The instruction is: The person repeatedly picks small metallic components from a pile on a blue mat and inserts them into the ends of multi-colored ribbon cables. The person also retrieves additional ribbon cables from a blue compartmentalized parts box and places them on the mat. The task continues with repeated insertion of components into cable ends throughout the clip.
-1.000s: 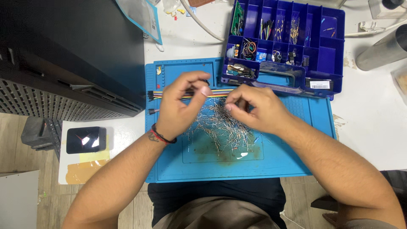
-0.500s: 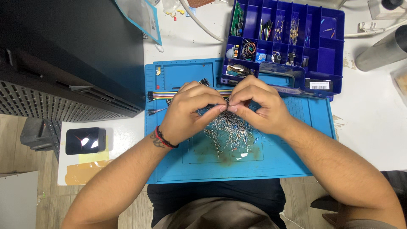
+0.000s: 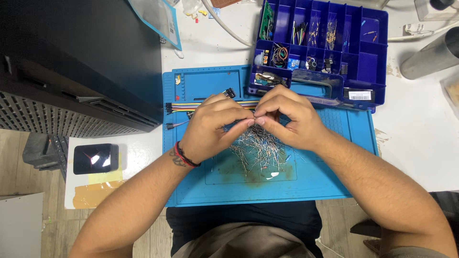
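Left hand (image 3: 215,126) and right hand (image 3: 287,117) pinch together just above the resistor pile (image 3: 258,153).

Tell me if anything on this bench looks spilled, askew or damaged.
One thing stands out: a loose heap of thin metal-legged parts lies tangled on the blue mat instead of in the blue compartment box. The left hand and right hand pinch together just above it. Nothing looks damaged.

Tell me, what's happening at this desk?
A person sits at a blue mat, both hands raised over a heap of thin wire-legged parts. The left hand and right hand meet fingertip to fingertip, pinching something too small to make out. A blue parts box lies open behind.
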